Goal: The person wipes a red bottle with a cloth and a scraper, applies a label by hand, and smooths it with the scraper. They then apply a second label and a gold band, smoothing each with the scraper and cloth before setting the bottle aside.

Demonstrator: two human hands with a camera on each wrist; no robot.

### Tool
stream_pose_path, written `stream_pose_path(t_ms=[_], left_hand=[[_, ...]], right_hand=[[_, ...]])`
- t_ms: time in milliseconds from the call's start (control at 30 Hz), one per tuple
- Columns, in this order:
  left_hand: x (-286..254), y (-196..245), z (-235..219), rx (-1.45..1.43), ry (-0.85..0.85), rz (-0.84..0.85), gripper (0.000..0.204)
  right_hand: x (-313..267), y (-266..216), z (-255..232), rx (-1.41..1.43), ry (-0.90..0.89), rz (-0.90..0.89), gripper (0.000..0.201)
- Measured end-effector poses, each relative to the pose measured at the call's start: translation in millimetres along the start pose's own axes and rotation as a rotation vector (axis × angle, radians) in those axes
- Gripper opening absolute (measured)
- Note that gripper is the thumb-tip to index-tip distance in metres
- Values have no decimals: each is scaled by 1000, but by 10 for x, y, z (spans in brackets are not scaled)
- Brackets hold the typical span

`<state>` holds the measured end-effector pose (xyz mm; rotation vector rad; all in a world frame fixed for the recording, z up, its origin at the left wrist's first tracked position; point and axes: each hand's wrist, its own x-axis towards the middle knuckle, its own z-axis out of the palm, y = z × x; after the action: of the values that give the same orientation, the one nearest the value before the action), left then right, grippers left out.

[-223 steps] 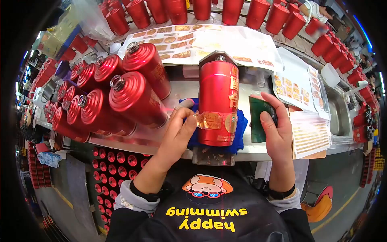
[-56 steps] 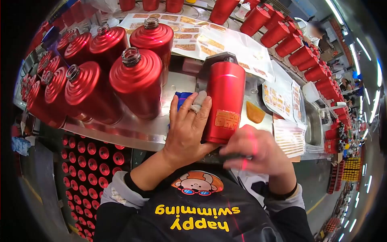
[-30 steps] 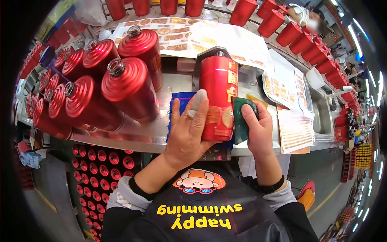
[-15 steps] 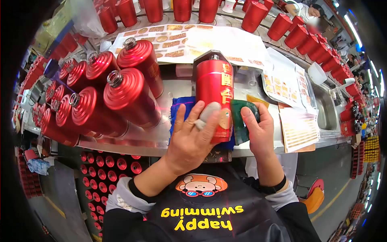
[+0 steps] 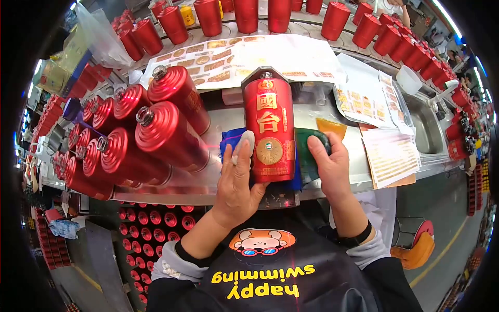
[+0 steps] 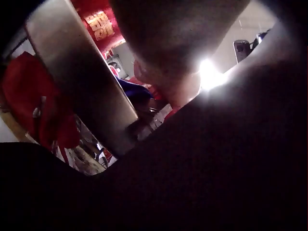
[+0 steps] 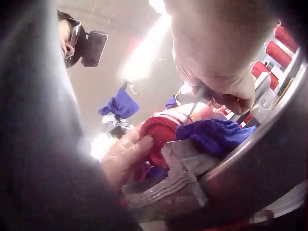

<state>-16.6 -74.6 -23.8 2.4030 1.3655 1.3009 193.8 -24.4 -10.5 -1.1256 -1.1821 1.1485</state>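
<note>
A red bottle with gold characters and a round gold seal lies face up, its neck in a dark angular rest and a blue cloth beneath. My left hand lies along its left side with fingers extended, thumb by the base; fingertip covers are on it. With my right hand I pinch a dark green translucent scraper, its edge along the bottle's right side. The right wrist view shows the bottle's round red base with left-hand fingers beside it. The left wrist view is mostly dark.
Several upright red bottles crowd the counter's left. An amber scraper lies behind my right hand. Sheets of gold labels lie at the back, with a striped sheet at right beside a sink. More bottles line a conveyor behind.
A gold label, earlier pinched in my left hand, is now off it. The bottle has rolled, bringing the characters and seal face up. My left hand has slid from its front to its left side.
</note>
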Motion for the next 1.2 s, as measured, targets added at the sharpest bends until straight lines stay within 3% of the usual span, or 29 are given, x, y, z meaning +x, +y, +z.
stream_pose_path(t_ms=[67, 167, 367, 633, 733, 900, 1000, 1200], left_hand=[[83, 106, -42, 136, -24, 27, 86], [164, 104, 13, 121, 24, 51, 93], [26, 4, 44, -26, 19, -53, 86], [281, 172, -104, 433, -176, 293, 50], [314, 177, -57, 305, -177, 260, 53], [148, 41, 12, 12, 26, 106, 76], [41, -20, 33, -85, 67, 32, 78], [10, -58, 45, -82, 50, 46, 76]], right_hand=[[-26, -44, 8, 105, -11, 35, 20], [-70, -146, 75, 114, -103, -19, 19], [-40, -49, 34, 224, -73, 82, 22], [-25, -43, 16, 238, -106, 99, 21], [-33, -41, -10, 288, -84, 129, 19], [-27, -121, -71, 324, -74, 98, 18], [-20, -86, -43, 329, -105, 111, 18], [-12, -79, -43, 338, -117, 114, 17]])
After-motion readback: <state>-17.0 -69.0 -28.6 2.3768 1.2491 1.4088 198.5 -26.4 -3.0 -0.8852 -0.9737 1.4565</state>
